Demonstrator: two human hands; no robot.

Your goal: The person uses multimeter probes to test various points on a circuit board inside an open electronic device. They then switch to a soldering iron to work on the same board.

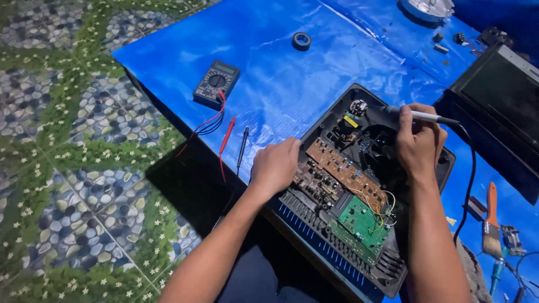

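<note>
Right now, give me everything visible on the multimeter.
The multimeter is a small dark handheld unit with a greyish display at its far end and a round rotary dial in the middle. It lies flat, face up, on the blue tarp near the table's left edge, away from both hands. A red and a black lead run from it to a red probe and a black probe lying nearby.

An opened device case lies on the worktop with circuit boards in it — left hand on its left edge, right hand over its far side holding a soldering iron. A multimeter lies well left, a tape roll behind, a brush right.
</note>
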